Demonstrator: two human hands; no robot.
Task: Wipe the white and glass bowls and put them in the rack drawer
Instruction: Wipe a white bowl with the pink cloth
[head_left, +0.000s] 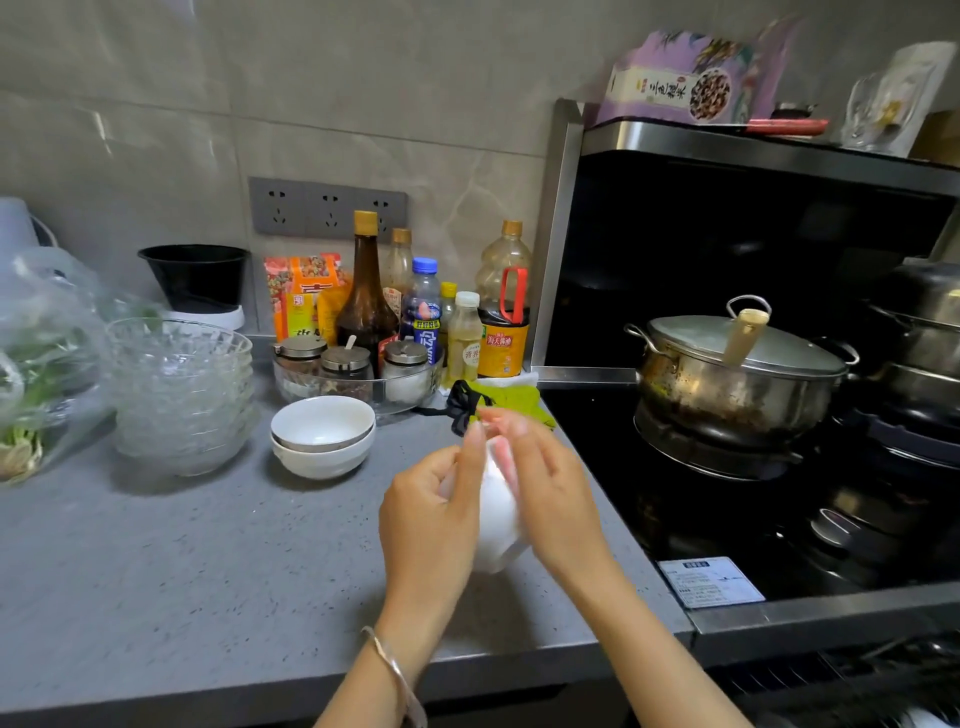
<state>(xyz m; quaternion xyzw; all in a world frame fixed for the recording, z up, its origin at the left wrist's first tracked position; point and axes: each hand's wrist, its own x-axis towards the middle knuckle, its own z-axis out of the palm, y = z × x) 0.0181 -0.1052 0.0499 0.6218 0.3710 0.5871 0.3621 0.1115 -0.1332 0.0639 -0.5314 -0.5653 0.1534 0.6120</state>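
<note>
Glass bowls (179, 395) stand nested in one tall stack at the back left of the grey countertop (182, 545), just beside a plastic bag of greens (36, 364). Past the countertop's right edge a lidded steel pot (737, 384) sits on the dark stove. Two white bowls (322, 436), one inside the other, rest just to the right of the glass stack, apart from it. A third white bowl (496, 525) is up off the surface, tilted, above the countertop's right edge toward the front. The left hand (431, 509) curls around its near side and grips it. The right hand (550, 493) lies against the opposite side, fingers blurred; I cannot tell whether it grips or only presses. A green cloth (511, 400) lies at the back right corner.
</note>
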